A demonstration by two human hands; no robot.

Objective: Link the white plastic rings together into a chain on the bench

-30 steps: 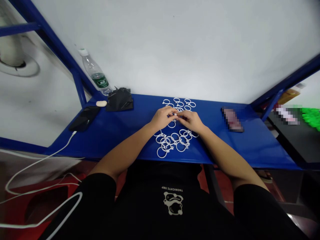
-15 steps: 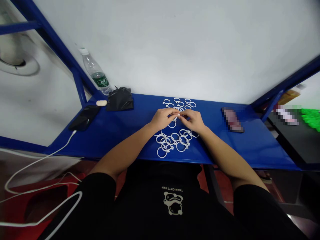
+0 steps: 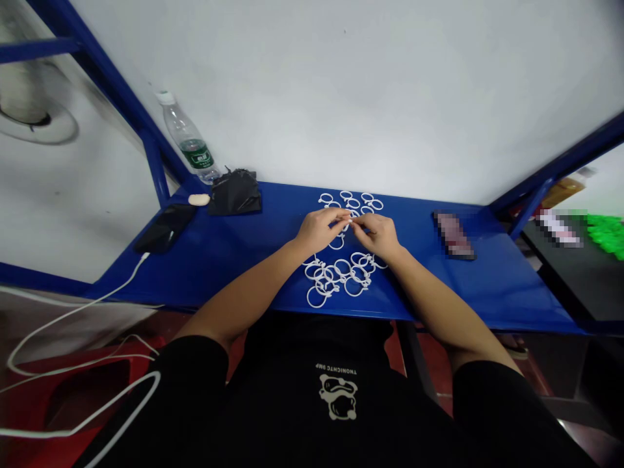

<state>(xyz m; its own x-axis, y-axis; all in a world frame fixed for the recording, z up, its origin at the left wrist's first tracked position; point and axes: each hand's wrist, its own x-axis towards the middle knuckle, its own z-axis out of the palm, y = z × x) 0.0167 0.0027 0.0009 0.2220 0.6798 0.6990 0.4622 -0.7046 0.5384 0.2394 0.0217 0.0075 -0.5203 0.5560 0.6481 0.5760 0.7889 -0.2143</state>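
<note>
Both hands meet over the middle of a blue shelf (image 3: pixel 234 247). My left hand (image 3: pixel 319 229) and my right hand (image 3: pixel 379 233) pinch the top of one white plastic ring (image 3: pixel 336 243), which hangs down between them. Several more white rings lie in a loose pile (image 3: pixel 338 276) near the front edge, under my wrists. Another group of white rings (image 3: pixel 351 200) lies behind my hands, close to the wall.
At the back left stand a clear water bottle (image 3: pixel 188 140), a crumpled black bag (image 3: pixel 234 193) and a small beige object (image 3: pixel 198 199). A dark phone (image 3: pixel 164 228) with a white cable (image 3: pixel 73 312) lies at the left; another phone (image 3: pixel 453 235) lies at the right.
My fingertips have drawn slightly closer together at the top of the ring. Otherwise the hands stay in the same place and the rings on the shelf have not moved.
</note>
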